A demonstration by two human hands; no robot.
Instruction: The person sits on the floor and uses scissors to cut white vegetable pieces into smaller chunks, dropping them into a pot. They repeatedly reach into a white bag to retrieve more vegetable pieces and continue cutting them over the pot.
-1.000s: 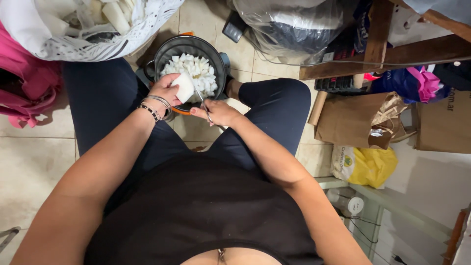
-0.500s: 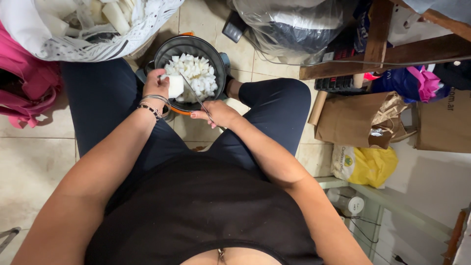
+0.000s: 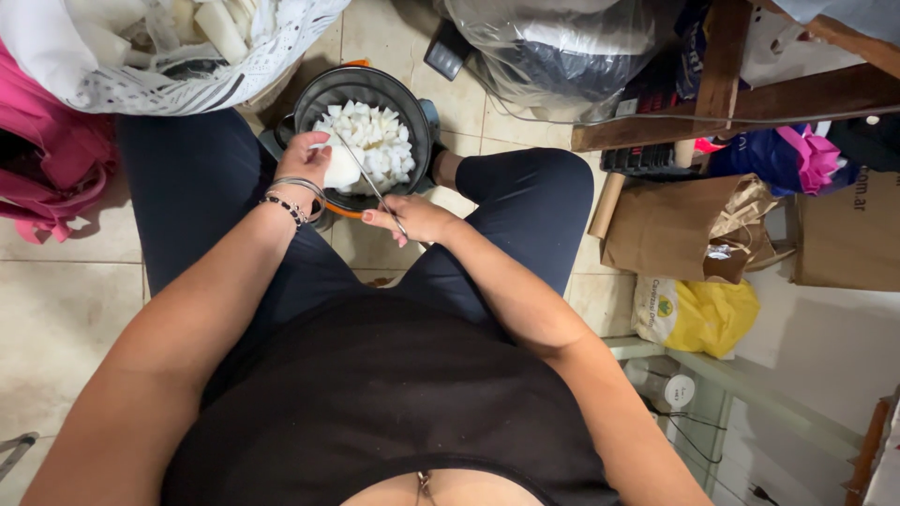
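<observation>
A dark round pot (image 3: 412, 103) sits on the floor between my knees, filled with several white cubes (image 3: 375, 141). My left hand (image 3: 305, 159), with bracelets on the wrist, holds a white chunk (image 3: 342, 169) over the pot's near rim. My right hand (image 3: 417, 217) grips a knife (image 3: 366, 178) by its handle, and the thin blade reaches up against the white chunk.
A white sack of pale peeled pieces (image 3: 187, 47) lies at the upper left beside pink cloth (image 3: 47, 159). A clear plastic bag (image 3: 553, 47), wooden beams (image 3: 750, 94), a brown paper bag (image 3: 684, 225) and a yellow bag (image 3: 703, 314) crowd the right side. The floor is tiled.
My left hand has moved the white chunk a little further over the pot, and the knife blade has shifted with it. My body and the pot stay put.
</observation>
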